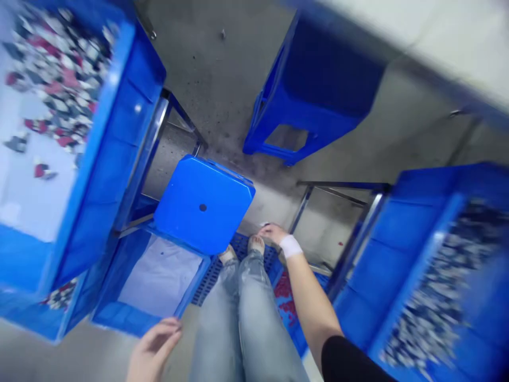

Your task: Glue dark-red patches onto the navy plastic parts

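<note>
Half curled with a slight gap, the left hand (149,351) hovers; the right hand (274,232) stretches forward, grip unclear.

Lined crate (123,314): solid blue; liner sheet (159,281): white. Stool seat (186,191): blue, dark central spot (202,207). Wristband (291,246): white. Jeans (260,318): faded blue. Sleeve (345,358): black

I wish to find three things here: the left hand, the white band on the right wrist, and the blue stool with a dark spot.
Left hand (146,356), head view: the middle of the hand.
White band (290,246), head view: its side facing the camera.
Blue stool (212,213), head view: its seat, beside the dark spot (202,207).
</note>
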The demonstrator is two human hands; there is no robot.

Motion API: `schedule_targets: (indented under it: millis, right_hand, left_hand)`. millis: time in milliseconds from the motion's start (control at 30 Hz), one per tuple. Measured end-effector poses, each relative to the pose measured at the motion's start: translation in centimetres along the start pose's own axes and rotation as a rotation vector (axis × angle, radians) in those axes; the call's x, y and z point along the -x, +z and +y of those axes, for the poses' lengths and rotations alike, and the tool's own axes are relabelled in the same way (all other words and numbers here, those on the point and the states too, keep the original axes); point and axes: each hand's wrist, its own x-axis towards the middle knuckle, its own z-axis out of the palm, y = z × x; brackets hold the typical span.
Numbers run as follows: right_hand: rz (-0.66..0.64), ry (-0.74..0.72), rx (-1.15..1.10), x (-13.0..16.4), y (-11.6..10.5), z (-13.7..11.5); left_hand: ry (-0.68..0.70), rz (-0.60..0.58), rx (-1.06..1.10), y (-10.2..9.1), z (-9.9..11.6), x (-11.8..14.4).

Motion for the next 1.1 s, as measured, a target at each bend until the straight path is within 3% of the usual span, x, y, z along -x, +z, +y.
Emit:
schedule_targets:
  millis: [67, 133, 200, 267, 333, 433, 567, 667, 767, 933, 1100]
  right_hand:
    - [-0.062, -0.203, -0.107, 9.0, -0.7, -5.0]
    - [-0.157, -0.414, -0.191, 18.5, -2.1, -10.5]
    - [-0.306, -0.606, -0.243, 27.5, -4.0, -16.2]
    - [-0.48, -0.759, -0.251, 35.3, -6.0, -21.3]
    - [-0.603, -0.866, -0.227, 41.6, -7.7, -25.4]
    - [-0.587, -0.946, -0.182, 49.3, -9.7, -29.4]
    - [-0.294, -0.951, -0.141, 58.2, -11.8, -31.8]
    - [-0.031, -0.978, -0.105, 63.8, -13.3, -32.6]
    - [0.11, -1.052, -0.059, 67.1, -15.6, -32.7]
    - [0.139, -1.175, 0.004, 68.2, -21.0, -31.2]
    - [0.109, -1.175, 0.042, 68.0, -25.9, -29.5]
  left_hand:
    - [0.237, -0.23, 0.051, -1.7, 7.0, 3.4]
    - [0.563, -0.434, 0.014, -4.0, 14.3, 7.2]
    - [0.891, -0.565, -0.064, -6.8, 20.7, 11.1]
    - [1.113, -0.652, -0.116, -9.7, 25.4, 15.0]
    - [1.263, -0.703, -0.139, -12.4, 28.4, 18.8]
    - [1.433, -0.604, -0.103, -15.0, 31.0, 23.6]
    - [1.582, -0.264, 0.07, -16.2, 33.1, 28.2]
    - [1.564, -0.123, 0.22, -15.8, 34.9, 31.0]
    - [1.571, -0.01, 0.281, -14.9, 37.3, 33.4]
    - [1.695, 0.285, 0.164, -12.9, 42.1, 35.5]
    - [1.79, 0.296, 0.104, -10.7, 46.7, 34.8]
